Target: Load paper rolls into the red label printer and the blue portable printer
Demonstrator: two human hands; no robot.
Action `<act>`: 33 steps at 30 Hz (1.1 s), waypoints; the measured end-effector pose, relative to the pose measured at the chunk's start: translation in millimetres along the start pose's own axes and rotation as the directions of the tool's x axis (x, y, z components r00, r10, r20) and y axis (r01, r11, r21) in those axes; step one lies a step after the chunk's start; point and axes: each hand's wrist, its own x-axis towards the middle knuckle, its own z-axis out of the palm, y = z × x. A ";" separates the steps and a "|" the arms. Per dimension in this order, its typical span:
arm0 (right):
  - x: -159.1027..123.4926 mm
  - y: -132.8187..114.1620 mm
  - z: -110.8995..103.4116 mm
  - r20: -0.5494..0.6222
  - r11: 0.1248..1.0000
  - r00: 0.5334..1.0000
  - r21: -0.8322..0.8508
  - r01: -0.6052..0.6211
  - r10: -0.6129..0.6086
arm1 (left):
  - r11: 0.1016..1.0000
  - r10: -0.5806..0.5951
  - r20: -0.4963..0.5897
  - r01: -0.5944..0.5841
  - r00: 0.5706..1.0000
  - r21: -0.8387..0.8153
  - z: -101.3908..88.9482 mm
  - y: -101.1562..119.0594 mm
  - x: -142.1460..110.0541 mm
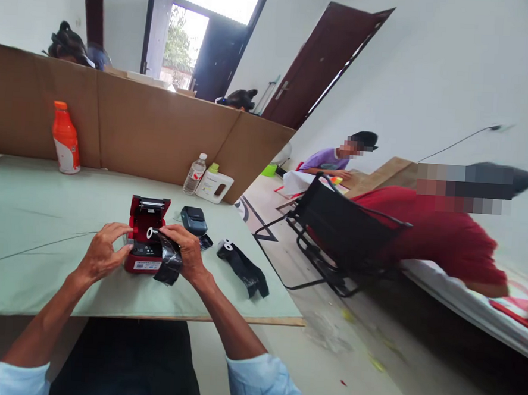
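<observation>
A small red and black portable printer [143, 266] stands on the table with its lid [151, 205] raised. My left hand [104, 250] is at its left side, thumb and fingers apart, the tips at the casing's edge. In my right hand [184, 249] is a roll of black film [169, 257] with a white core, held over the printer's opening at its right side. A loose, shiny end of the film hangs down past the printer's front. Whether the roll touches the inside of the printer cannot be made out.
Right of the printer lie a dark grey device [194, 220] and another black roll [244, 268], partly unwound. An orange bottle [66, 141], a clear bottle [194, 174] and a white jug [215, 184] stand by the cardboard partition [161, 125]. A person in red [431, 243] sits at right.
</observation>
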 end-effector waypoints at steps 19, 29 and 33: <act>24.2 7.8 -5.0 0.403 0.975 0.914 -0.214 0.055 0.037 | 0.949 -0.200 0.196 0.240 0.960 -0.203 1.3 -2.8 3.2; 39.4 16.7 2.9 0.466 0.965 0.885 -0.237 0.111 0.013 | 0.951 -0.200 0.193 0.238 0.961 -0.198 3.8 -3.4 6.9; 45.2 17.1 6.2 0.517 0.952 0.854 -0.285 0.110 0.056 | 0.953 -0.194 0.198 0.232 0.961 -0.192 4.4 -1.8 7.7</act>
